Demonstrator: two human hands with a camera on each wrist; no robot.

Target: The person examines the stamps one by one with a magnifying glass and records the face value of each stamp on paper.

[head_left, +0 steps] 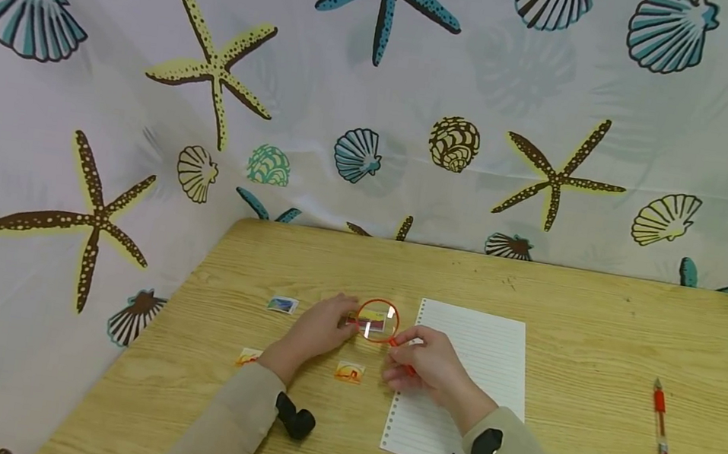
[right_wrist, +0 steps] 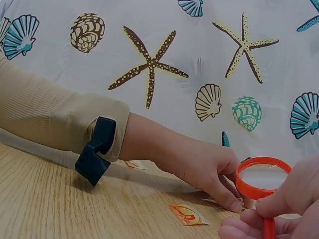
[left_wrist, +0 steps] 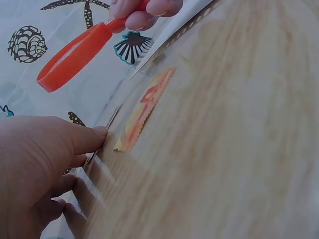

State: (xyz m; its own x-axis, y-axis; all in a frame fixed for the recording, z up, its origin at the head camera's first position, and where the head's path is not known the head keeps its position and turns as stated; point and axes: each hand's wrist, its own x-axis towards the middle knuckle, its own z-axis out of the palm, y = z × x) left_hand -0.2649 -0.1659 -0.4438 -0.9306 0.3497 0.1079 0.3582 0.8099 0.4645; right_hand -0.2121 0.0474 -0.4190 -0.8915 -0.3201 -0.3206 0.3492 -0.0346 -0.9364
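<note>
My right hand (head_left: pixel 418 361) grips the handle of a red-rimmed magnifying glass (left_wrist: pixel 82 56), its thumb and fingers curled round it. The lens is held above a small yellow and dark red postage stamp (head_left: pixel 371 321), which shows through it. At that stamp's left edge my left hand (head_left: pixel 327 322) pinches it between finger and thumb, close to the table. The left wrist view shows this stamp (left_wrist: pixel 110 122) nearly edge-on. Nearer me, between the hands, an orange stamp (head_left: pixel 350 372) lies flat.
A blue stamp (head_left: pixel 282 304) lies left of the left hand. Another orange stamp (head_left: pixel 248 357) is partly hidden by the left forearm. Lined paper (head_left: pixel 473 341) lies under the right hand and forearm. A red pen (head_left: pixel 662 439) rests far right. Patterned cloth (head_left: pixel 407 110) hangs behind the table.
</note>
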